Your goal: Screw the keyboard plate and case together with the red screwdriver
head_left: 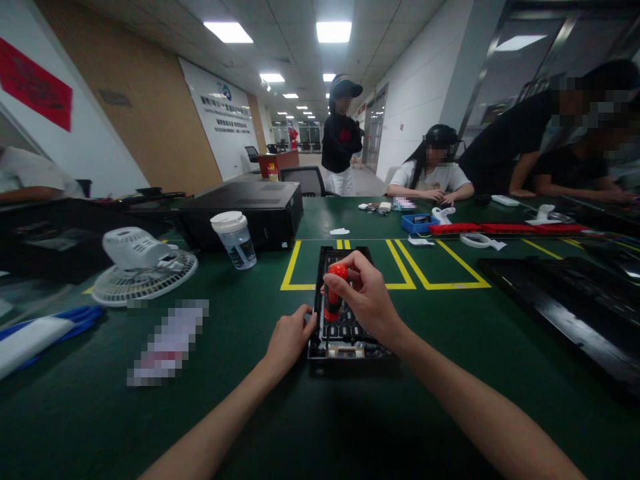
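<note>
In front of me on the green table lies a black computer case panel (346, 328) with a honeycomb grille and a small board at its near end. My right hand (367, 293) is closed around the red handle of a screwdriver (333, 308), held upright over the panel's near left part. The thin shaft points down toward the near left corner; I cannot tell whether its tip touches a screw. My left hand (289, 339) grips the panel's left edge, with the fingers partly hidden against its side.
Leftward are a clear cup with a white lid (235, 240), a white fan (143, 263), a black computer case (250, 207) and blue-white gloves (45, 337). To the right are a large black panel (555, 313), a blue tray (419, 223) and a tape roll (475, 240). Other people sit and stand beyond.
</note>
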`<act>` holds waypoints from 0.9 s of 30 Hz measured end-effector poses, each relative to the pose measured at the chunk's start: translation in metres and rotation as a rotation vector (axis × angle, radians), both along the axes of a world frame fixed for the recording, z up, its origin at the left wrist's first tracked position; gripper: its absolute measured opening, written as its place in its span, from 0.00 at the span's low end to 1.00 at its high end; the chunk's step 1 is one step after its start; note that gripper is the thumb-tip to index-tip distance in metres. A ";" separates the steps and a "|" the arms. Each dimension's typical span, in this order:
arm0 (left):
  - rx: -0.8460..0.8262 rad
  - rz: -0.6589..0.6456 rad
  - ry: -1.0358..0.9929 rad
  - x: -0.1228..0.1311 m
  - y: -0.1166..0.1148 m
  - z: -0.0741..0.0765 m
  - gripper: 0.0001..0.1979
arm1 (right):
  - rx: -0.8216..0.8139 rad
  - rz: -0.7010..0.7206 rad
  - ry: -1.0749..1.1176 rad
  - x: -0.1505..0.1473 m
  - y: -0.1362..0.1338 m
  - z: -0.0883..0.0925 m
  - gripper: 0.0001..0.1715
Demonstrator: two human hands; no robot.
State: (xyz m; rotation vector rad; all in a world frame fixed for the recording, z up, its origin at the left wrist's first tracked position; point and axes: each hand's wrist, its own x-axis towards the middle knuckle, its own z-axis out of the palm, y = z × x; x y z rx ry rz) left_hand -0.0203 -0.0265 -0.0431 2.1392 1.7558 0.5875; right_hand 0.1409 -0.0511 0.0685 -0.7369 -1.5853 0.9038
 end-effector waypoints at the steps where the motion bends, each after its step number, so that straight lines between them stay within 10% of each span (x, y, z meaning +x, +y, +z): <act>1: 0.004 0.004 0.008 0.000 0.001 -0.001 0.15 | -0.011 0.067 0.050 0.002 0.001 0.001 0.13; 7: 0.023 -0.013 -0.001 -0.004 0.001 -0.004 0.17 | 0.122 0.042 0.183 0.028 -0.006 0.027 0.17; 12: 0.016 -0.014 -0.004 -0.006 -0.002 -0.001 0.16 | 0.372 -0.130 -0.618 0.059 -0.029 0.037 0.21; 18: 0.031 0.015 0.009 -0.007 -0.004 0.006 0.15 | 0.457 -0.193 -1.469 0.076 -0.047 -0.020 0.15; 27: 0.316 -0.030 0.100 -0.008 -0.019 0.031 0.13 | 0.483 -0.263 -1.584 0.096 -0.061 -0.078 0.10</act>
